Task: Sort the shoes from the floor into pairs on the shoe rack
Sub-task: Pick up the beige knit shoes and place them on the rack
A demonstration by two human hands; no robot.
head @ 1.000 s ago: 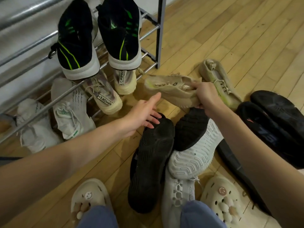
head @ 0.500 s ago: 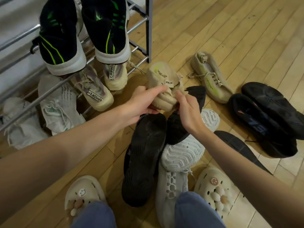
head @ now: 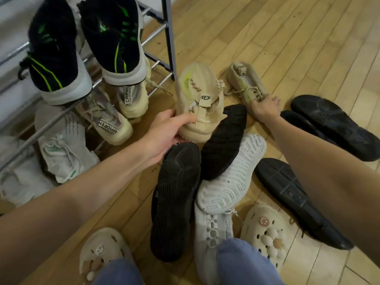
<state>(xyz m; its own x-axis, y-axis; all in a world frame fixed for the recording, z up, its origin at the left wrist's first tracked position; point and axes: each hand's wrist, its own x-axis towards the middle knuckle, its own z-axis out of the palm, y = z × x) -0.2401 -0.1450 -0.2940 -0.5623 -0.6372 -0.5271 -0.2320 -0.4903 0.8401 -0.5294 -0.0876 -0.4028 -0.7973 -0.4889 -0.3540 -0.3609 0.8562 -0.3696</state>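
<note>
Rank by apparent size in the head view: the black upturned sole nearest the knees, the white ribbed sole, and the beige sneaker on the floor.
1. Black upturned sole
2. White ribbed sole
3. Beige floor sneaker, though it lies farther away, so its true size is unsure.

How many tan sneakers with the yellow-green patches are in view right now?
2. One tan sneaker is held heel-first in the left hand by the rack; the second tan sneaker lies on the floor under the right hand.
</note>
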